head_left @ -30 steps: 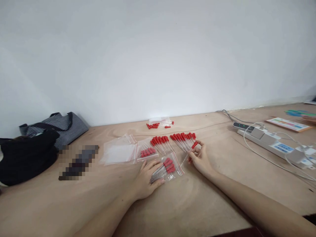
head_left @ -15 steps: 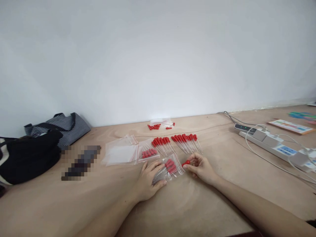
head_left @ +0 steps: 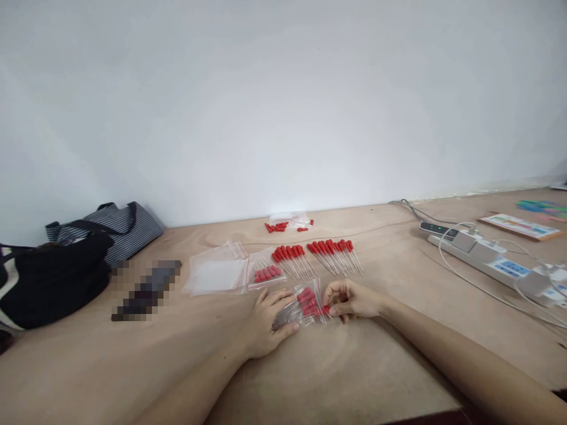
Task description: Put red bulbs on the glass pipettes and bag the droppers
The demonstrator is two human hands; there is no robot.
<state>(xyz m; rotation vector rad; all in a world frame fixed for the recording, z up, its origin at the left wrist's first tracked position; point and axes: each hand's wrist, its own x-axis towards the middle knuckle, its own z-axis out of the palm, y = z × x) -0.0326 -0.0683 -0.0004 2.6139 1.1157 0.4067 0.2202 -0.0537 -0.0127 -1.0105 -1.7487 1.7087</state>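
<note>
The clear bag [head_left: 301, 313] lies flat on the tabletop [head_left: 336, 366] between the two hands, with its red-lined mouth facing the right hand [head_left: 337, 307], which is the nearer one to this opening. The left hand [head_left: 267, 321] rests on the opposite end, thumb and fingers spread, without a closed grip, and the packed droppers [head_left: 305, 294] point their tubes toward it. The right hand pinches one red-bulbed dropper [head_left: 326, 310] at the mouth, its tube too unclear to follow.
</note>
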